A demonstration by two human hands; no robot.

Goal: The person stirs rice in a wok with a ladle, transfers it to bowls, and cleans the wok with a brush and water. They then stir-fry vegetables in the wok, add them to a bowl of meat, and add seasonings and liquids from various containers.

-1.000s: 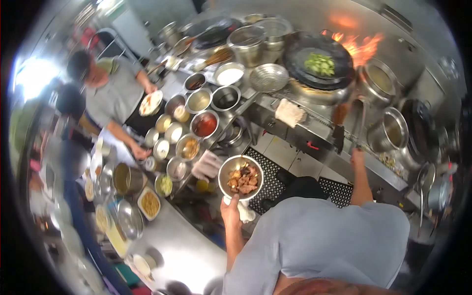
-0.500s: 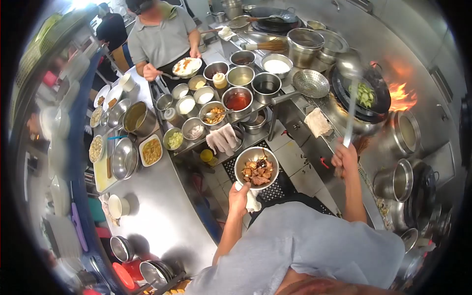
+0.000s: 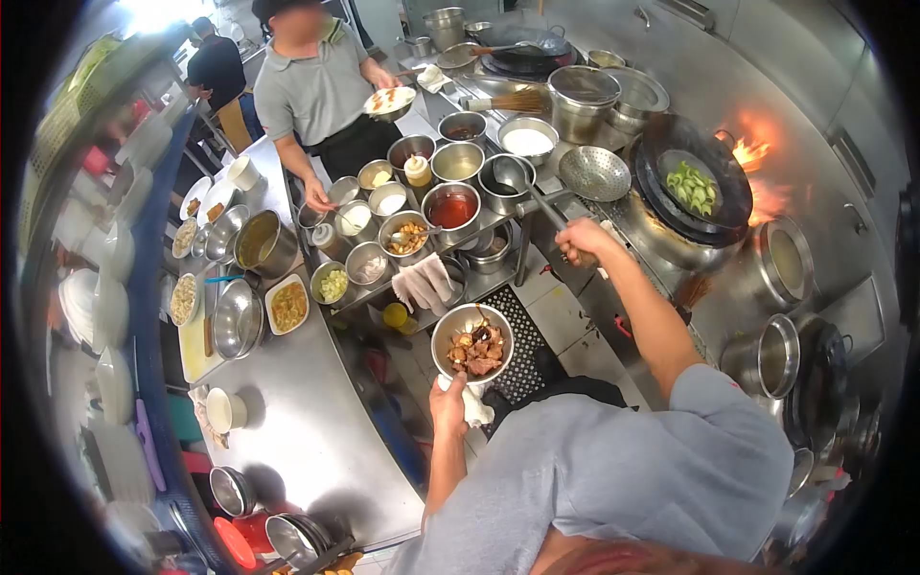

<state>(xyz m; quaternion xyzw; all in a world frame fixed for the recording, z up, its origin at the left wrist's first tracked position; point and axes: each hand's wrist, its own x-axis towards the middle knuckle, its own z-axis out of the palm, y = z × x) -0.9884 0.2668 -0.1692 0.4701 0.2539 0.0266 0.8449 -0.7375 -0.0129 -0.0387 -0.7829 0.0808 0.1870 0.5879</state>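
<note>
My left hand (image 3: 448,406) grips a metal bowl (image 3: 444,335) of meat pieces (image 3: 481,353) by its near rim. A white cloth (image 3: 476,406) is tucked between palm and bowl. Stretched out to the right, my right hand (image 3: 582,242) is closed around the handle of a ladle (image 3: 546,205). The ladle's head dips inside the mouth of a metal pot of dark liquid (image 3: 494,184). A pot of red sauce (image 3: 450,208) stands just left of it. Green vegetable pieces (image 3: 690,189) lie in the black wok (image 3: 661,213) on the stove.
Flames (image 3: 752,158) rise behind the wok. A perforated strainer (image 3: 594,173) rests between sauce pots and stove. Across the counter, a co-worker (image 3: 311,91) holds a white-filled bowl (image 3: 390,100) and reaches to the containers. Several dishes line the steel table (image 3: 297,402) at left.
My right hand swung the ladle leftward from over the wok to the dark-liquid pot. The meat bowl shifted slightly left. The co-worker's bowl rose, and their other hand lowered to the containers.
</note>
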